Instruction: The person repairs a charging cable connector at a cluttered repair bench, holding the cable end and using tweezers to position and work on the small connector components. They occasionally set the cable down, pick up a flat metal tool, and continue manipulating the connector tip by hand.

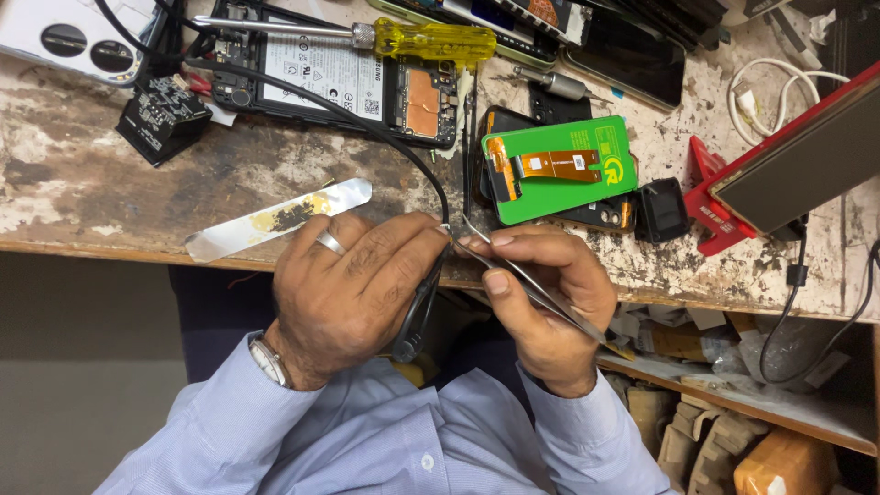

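steel tweezers (527, 284), thin, pointed and springy, are pinched by the right hand (550, 302) over the scarred wooden bench edge (110, 197). the left hand (353, 293) curls closed around what may be a black-handled corded tool (417, 316); tips meet on something tiny, likely fragile, best gripped lightly.

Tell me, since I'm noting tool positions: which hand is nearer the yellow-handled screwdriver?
The right hand, by a small margin. It sits below the screwdriver, slightly to its right, holding tweezers. The left hand sits about as far below, further off to the left.

Shiny metal tweezers (532, 289), worn rough wooden bench (82, 183), glossy yellow plastic screwdriver handle (435, 41)
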`<act>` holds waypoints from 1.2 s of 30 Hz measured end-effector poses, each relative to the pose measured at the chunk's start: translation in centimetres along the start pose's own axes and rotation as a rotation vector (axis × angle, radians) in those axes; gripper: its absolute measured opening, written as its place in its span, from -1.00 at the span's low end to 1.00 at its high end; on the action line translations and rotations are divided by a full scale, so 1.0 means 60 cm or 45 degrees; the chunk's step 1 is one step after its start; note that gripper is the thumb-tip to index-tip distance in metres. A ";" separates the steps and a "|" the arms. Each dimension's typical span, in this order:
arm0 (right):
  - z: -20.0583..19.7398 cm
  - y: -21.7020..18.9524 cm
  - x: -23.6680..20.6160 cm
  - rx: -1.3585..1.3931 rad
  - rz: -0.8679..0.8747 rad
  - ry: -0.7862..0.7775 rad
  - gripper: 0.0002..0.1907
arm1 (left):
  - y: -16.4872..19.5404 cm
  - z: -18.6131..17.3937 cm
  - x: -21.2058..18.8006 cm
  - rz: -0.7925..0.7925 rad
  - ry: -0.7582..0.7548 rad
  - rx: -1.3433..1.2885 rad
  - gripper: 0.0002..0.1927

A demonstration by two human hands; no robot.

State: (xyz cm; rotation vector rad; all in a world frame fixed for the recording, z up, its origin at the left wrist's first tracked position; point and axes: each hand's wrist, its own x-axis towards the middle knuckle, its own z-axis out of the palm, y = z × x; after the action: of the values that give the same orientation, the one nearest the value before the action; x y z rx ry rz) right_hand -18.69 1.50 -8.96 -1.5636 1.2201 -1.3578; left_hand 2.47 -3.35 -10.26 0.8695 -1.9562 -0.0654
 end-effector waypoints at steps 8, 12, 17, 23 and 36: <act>0.003 -0.002 0.000 -0.036 -0.038 -0.012 -0.79 | -0.002 0.001 -0.002 0.025 0.013 -0.019 -0.76; 0.003 0.000 -0.001 -0.028 -0.070 -0.021 -0.81 | -0.002 0.001 -0.002 0.033 0.010 -0.019 -0.76; 0.003 0.004 0.006 0.027 -0.152 0.015 -0.79 | -0.001 0.002 -0.002 0.014 0.011 -0.013 -0.81; 0.011 -0.006 0.014 0.208 -0.090 0.120 -0.76 | -0.001 0.003 0.000 0.016 0.028 -0.015 -0.83; -0.008 -0.007 0.031 0.405 0.000 0.063 -0.74 | 0.003 -0.003 0.004 -0.027 -0.007 -0.020 -0.82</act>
State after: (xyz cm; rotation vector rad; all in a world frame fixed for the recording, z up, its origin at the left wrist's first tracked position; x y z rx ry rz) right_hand -19.11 -0.12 -7.94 -1.3134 0.9757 -1.5149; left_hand 2.42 -3.32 -9.92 0.8809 -1.9492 -0.0959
